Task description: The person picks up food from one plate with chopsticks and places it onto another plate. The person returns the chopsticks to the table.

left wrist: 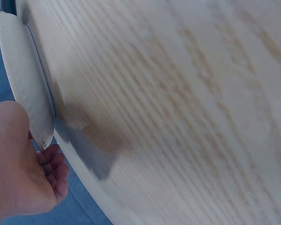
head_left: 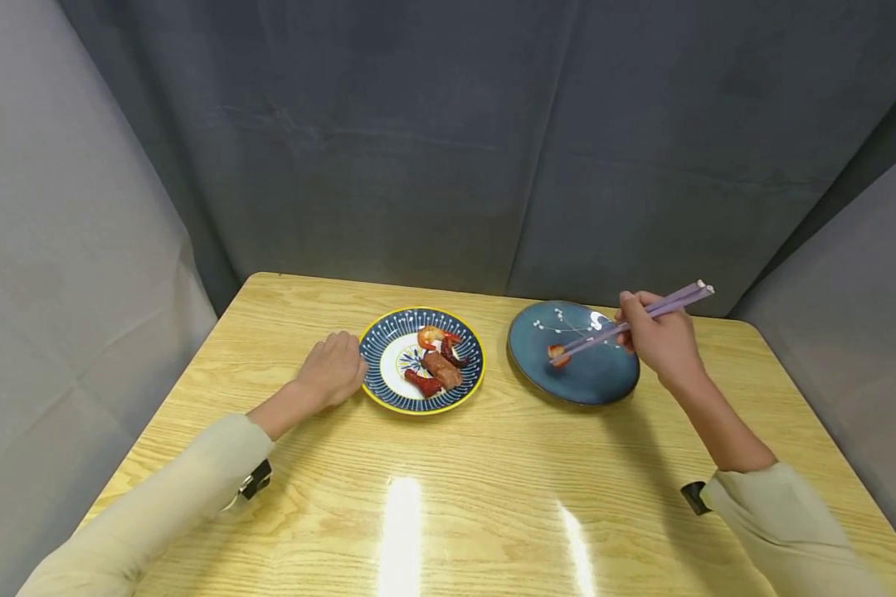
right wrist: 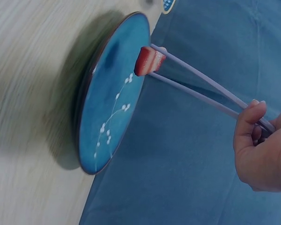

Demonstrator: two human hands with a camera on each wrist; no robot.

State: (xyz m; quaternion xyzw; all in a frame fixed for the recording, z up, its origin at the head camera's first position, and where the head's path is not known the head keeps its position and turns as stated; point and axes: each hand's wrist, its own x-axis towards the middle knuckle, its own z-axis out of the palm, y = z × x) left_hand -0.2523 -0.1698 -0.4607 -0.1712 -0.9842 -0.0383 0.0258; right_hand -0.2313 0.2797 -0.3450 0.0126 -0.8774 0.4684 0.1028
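Note:
My right hand (head_left: 663, 336) holds a pair of lilac chopsticks (head_left: 612, 332). Their tips pinch a small red-and-white piece of meat (right wrist: 149, 61), like pork belly, which hangs over the blue plate (head_left: 578, 377) with its white blossom pattern. At the left rim of a patterned plate (head_left: 388, 398) with a yellow edge, my left hand (head_left: 333, 369) grips the edge between thumb and curled fingers, as the left wrist view shows. On that plate lie a shrimp (head_left: 430, 336), a dark glazed piece (head_left: 451, 354), a brownish meat roll (head_left: 442, 371) and a red drumstick (head_left: 422, 384).
Both plates stand on a light wooden table (head_left: 478, 489), toward its far edge. Dark grey cloth (head_left: 388, 166) hangs behind the table, and pale cloth walls (head_left: 67, 249) flank it on both sides. Bright light reflections streak the near part of the tabletop.

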